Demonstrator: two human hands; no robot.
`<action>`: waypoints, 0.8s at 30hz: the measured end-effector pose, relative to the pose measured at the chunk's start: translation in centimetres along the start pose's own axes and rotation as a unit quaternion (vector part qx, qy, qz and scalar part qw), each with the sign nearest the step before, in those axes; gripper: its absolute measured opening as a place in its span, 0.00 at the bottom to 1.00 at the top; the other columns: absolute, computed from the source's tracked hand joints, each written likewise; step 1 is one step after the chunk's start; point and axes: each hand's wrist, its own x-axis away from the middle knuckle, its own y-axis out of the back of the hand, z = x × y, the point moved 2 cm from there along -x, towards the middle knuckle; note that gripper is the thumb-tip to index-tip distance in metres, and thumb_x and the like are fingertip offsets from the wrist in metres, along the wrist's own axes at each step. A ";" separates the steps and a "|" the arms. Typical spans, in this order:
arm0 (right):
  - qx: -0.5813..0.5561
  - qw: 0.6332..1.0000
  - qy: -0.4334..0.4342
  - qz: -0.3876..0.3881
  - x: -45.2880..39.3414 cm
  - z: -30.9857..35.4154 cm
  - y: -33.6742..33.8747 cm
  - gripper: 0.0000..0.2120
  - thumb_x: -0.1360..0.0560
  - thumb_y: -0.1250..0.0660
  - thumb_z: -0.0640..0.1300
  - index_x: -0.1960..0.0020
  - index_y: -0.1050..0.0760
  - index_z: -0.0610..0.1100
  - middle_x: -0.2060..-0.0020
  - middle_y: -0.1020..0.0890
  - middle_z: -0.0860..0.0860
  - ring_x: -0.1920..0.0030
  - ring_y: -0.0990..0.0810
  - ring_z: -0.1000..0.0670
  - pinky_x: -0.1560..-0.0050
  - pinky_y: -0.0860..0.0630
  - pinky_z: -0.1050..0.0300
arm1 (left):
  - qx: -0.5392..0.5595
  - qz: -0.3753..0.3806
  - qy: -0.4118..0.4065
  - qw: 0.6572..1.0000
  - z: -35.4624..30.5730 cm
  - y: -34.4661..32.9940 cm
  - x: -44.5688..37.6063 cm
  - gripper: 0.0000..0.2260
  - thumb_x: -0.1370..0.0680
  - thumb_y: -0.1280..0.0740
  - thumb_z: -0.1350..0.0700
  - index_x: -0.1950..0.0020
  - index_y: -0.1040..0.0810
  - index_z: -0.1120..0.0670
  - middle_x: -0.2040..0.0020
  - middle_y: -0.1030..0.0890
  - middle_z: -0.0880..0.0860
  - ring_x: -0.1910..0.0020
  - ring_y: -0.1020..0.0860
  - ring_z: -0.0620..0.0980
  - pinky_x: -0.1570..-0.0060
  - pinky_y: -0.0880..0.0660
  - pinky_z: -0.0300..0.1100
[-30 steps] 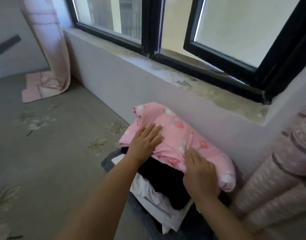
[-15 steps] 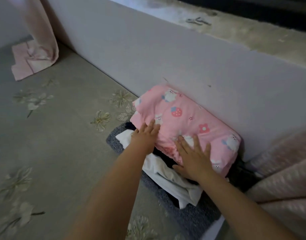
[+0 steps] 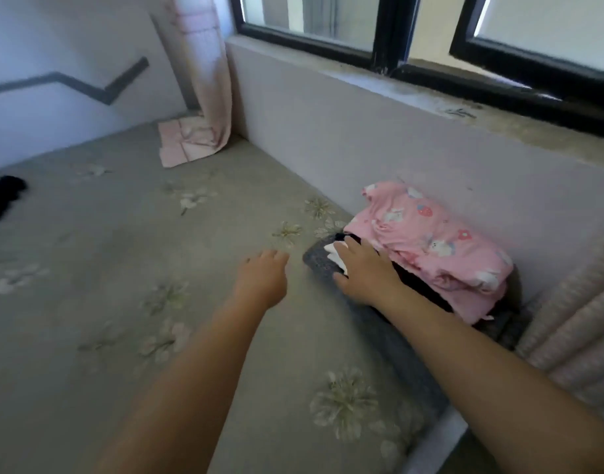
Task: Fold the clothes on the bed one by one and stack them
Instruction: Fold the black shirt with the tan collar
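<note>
A stack of folded clothes sits against the wall under the window: a pink printed garment (image 3: 430,241) on top, black and white pieces beneath, a grey garment (image 3: 323,265) at the bottom. My right hand (image 3: 365,271) rests flat on the near left corner of the stack, over the white and black layers. My left hand (image 3: 261,277) hovers over the bed sheet (image 3: 122,302) left of the stack, fingers loosely curled, holding nothing. A black garment (image 3: 3,196) lies unfolded at the far left edge.
A pink curtain (image 3: 201,63) hangs in the far corner, its hem pooled on the bed. Another striped pink curtain (image 3: 574,319) bunches at the right beside the stack. The window ledge (image 3: 465,111) runs above the wall.
Both hands came off the pink garment. The left hand moved left off the stack; the right slid to the stack's near corner. The view swung left, showing the black garment.
</note>
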 end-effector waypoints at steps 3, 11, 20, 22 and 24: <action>-0.006 0.997 0.070 -0.028 4.1 10.7 0.4 0.26 0.21 0.45 0.51 0.26 0.46 0.46 0.26 0.44 0.49 0.26 0.46 0.45 0.30 0.45 0.45 | -0.011 0.001 0.044 0.999 7.6 0.4 10.1 0.22 0.19 0.46 0.51 0.25 0.45 0.48 0.24 0.45 0.52 0.25 0.46 0.53 0.30 0.45 0.50; -0.036 0.926 0.360 -0.111 15.9 40.5 -0.3 0.21 0.31 0.40 0.51 0.46 0.21 0.40 0.46 0.19 0.42 0.45 0.20 0.40 0.49 0.24 0.44 | -0.012 -0.056 0.254 0.966 27.0 1.9 37.8 0.21 0.19 0.47 0.49 0.25 0.44 0.47 0.24 0.46 0.50 0.25 0.48 0.50 0.29 0.47 0.45; -0.027 0.783 0.620 -0.039 31.5 64.6 -3.2 0.22 0.21 0.46 0.52 0.30 0.38 0.44 0.31 0.35 0.47 0.31 0.37 0.46 0.35 0.40 0.49 | 0.005 -0.074 0.540 0.838 38.0 1.2 65.5 0.21 0.19 0.47 0.49 0.26 0.43 0.48 0.24 0.44 0.49 0.26 0.45 0.51 0.31 0.42 0.45; -0.021 0.758 0.651 -0.042 34.3 68.5 -3.6 0.22 0.21 0.47 0.52 0.30 0.39 0.44 0.31 0.35 0.48 0.31 0.38 0.46 0.36 0.39 0.49 | -0.011 -0.083 0.582 0.809 38.6 1.1 70.0 0.21 0.19 0.48 0.49 0.26 0.42 0.48 0.25 0.42 0.49 0.27 0.44 0.51 0.32 0.41 0.45; -0.016 0.731 0.681 -0.044 37.0 71.9 -4.3 0.22 0.21 0.49 0.53 0.30 0.39 0.45 0.31 0.35 0.48 0.31 0.37 0.46 0.36 0.39 0.49 | -0.036 -0.090 0.620 0.778 38.9 0.9 74.1 0.20 0.19 0.48 0.48 0.27 0.41 0.48 0.26 0.40 0.50 0.28 0.43 0.51 0.33 0.41 0.45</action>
